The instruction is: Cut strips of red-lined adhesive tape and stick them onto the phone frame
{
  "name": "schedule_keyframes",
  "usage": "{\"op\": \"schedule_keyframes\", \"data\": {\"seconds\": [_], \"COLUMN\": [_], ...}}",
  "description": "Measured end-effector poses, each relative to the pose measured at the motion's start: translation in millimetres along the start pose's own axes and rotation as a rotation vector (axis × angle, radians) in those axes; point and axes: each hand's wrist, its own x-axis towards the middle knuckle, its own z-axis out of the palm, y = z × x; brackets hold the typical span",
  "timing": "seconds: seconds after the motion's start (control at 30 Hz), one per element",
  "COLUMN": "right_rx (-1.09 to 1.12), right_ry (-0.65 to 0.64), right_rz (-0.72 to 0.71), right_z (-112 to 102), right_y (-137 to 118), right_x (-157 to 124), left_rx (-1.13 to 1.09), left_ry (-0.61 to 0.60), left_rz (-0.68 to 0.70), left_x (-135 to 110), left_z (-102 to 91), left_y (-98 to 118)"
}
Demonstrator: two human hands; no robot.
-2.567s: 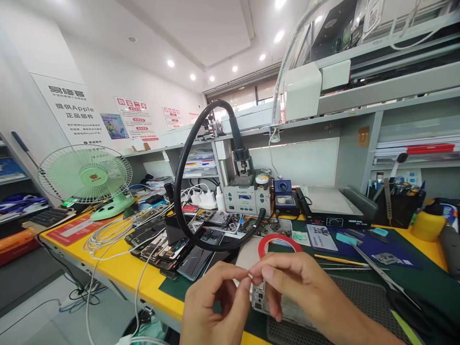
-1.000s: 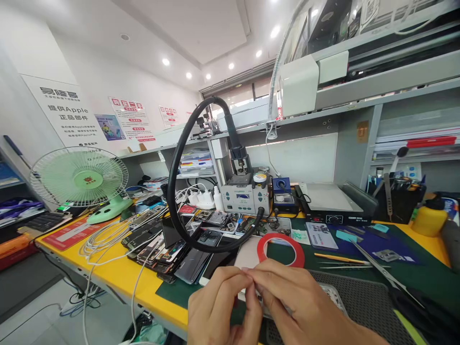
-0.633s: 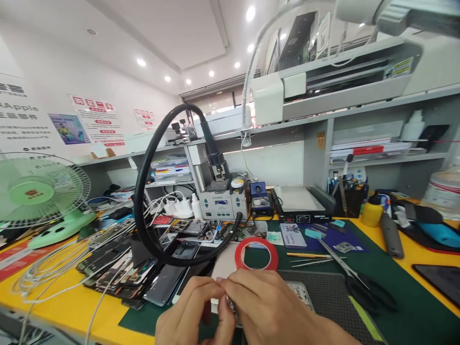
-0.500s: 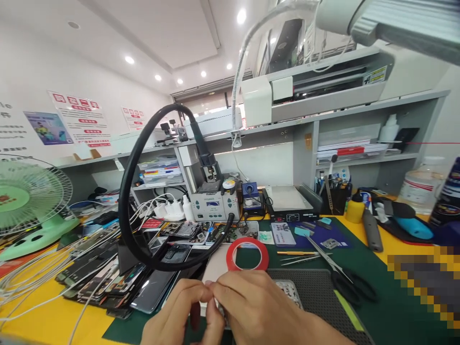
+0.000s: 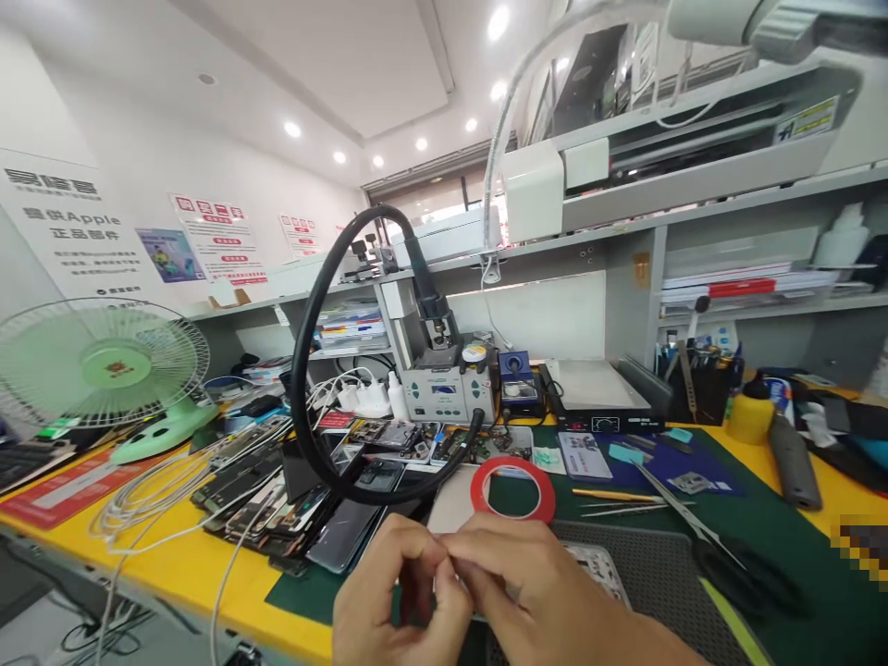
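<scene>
My left hand and my right hand meet at the fingertips at the lower middle of the view. Thumb and forefinger are pinched on each, and whatever lies between them is too small or hidden to make out. Partly covered by my right hand, an open phone housing rests on a dark grey textured mat. Just beyond the hands lies a roll of red tape, overlapping a pale flat panel.
Scissors, tweezers and a blue cloth lie to the right. Stacked phone parts and white cables fill the left, near a green fan. A black hose arches from the soldering station.
My view has turned left, so the bench appears shifted right and more of the fan shows. Both hands stay pinched together at the fingertips.
</scene>
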Motion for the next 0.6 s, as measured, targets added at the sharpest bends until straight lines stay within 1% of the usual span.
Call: {"op": "schedule_keyframes", "data": {"seconds": [0.17, 0.27, 0.33, 0.47, 0.6], "right_rx": [0.046, 0.061, 0.08, 0.153, 0.121], "right_ry": [-0.031, -0.025, -0.029, -0.069, -0.08], "right_rz": [0.04, 0.068, 0.097, 0.146, 0.125], "right_z": [2, 3, 3, 2, 0], "right_y": [-1, -3, -4, -5, -5], "right_x": [3, 4, 4, 2, 2], "left_rx": [-0.053, -0.119, -0.147, -0.103, 0.004], "left_ry": [0.031, 0.03, 0.027, 0.006, -0.032], "left_rz": [-0.059, -0.109, -0.118, -0.054, 0.067], "left_x": [-2, -4, -5, -5, -5], "left_z": [-0.6, -0.5, -0.9, -4.4, -9.5], "left_y": [-6, -11, -13, -12, -9]}}
